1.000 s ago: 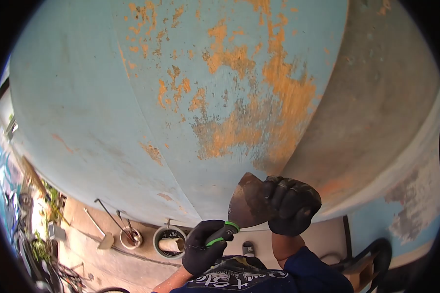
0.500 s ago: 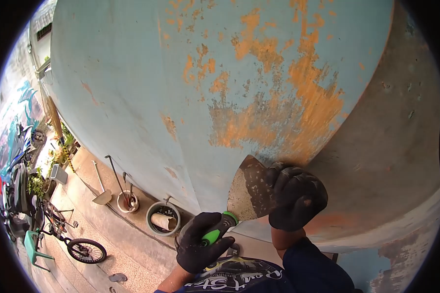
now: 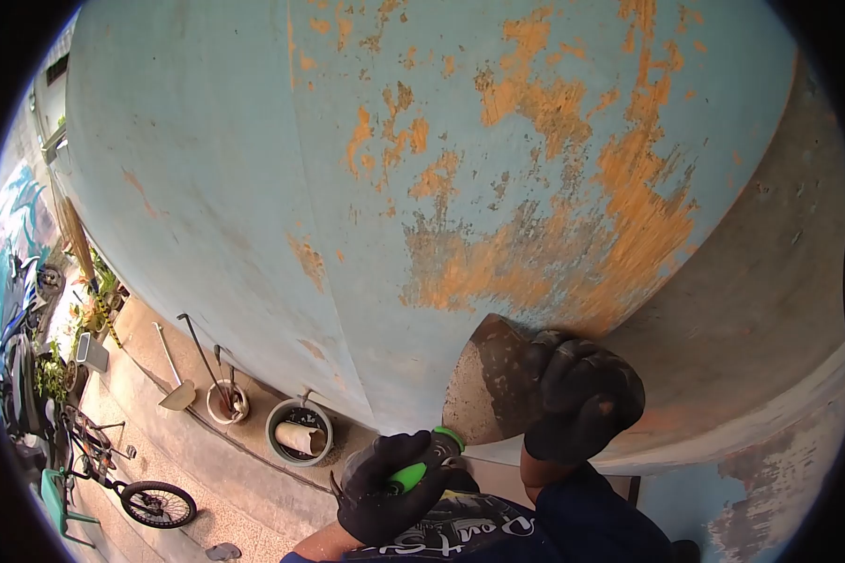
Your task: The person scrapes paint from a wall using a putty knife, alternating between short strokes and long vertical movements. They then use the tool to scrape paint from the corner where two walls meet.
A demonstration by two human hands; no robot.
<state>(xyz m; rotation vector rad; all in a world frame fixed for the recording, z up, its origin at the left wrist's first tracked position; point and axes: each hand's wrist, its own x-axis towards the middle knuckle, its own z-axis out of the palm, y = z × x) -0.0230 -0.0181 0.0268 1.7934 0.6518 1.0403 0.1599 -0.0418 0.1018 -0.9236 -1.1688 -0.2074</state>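
My left hand (image 3: 394, 488), in a black glove, is wrapped round the green and black handle of a wide scraper (image 3: 483, 389). The blade points up and right, with dark patches on its dusty face. My right hand (image 3: 582, 394), also gloved in black, is closed at the blade's right edge; whether its fingers grip the blade or something else is hidden. Behind and above the blade stands a pale blue wall (image 3: 225, 159) with orange and grey patches where paint is gone.
At lower left are a grey tub (image 3: 286, 448) with a roll inside, a small bucket (image 3: 214, 405) with tools, a long-handled dustpan (image 3: 176, 396), a bicycle (image 3: 160, 504) and a green stool (image 3: 54, 502). A brown wall surface (image 3: 760, 253) curves at right.
The view has shifted, so the tub, bucket and bicycle sit lower and further left. Both hands and the scraper appear slightly lower, still close together.
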